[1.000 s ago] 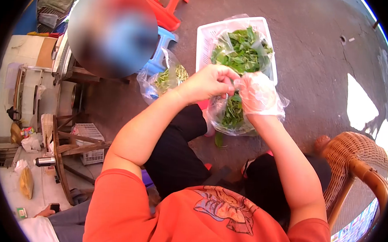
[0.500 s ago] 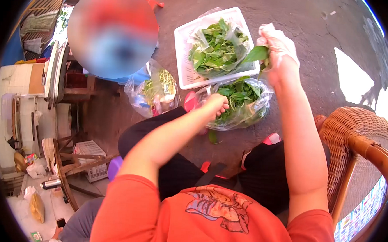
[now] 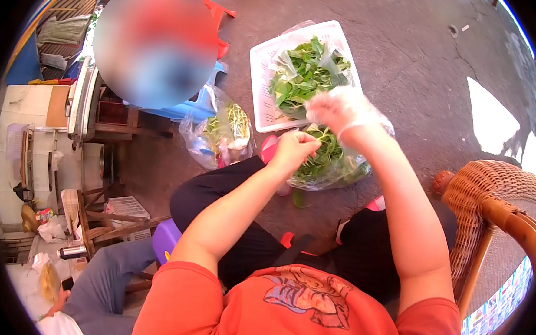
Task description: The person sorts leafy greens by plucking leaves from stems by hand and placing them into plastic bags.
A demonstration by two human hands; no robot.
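My left hand (image 3: 293, 152) is closed in a pinch at the left edge of a clear plastic bag (image 3: 334, 182) of leafy greens (image 3: 326, 152). Whatever lies between its fingertips is too small to make out against the leaves. In a thin see-through glove, my right hand (image 3: 343, 114) hovers over the same bag, close to the left hand. Motion smears its fingers, so its grip does not show. Just beyond, a white plastic basket (image 3: 261, 82) holds another open bag of picked green leaves (image 3: 306, 72).
Left of the basket, a plastic bag of pale stems (image 3: 232, 129) lies by a blue stool (image 3: 189, 107), where a blurred-out person sits. A wicker chair (image 3: 485, 191) stands at my right. Another person's grey-trousered leg (image 3: 107, 286) and a purple stool (image 3: 167, 238) are at lower left.
My right hand has come down and left from beside the basket to above the near bag; the leaf sprig it held no longer shows. My left hand has shifted slightly and turned into a pinch.
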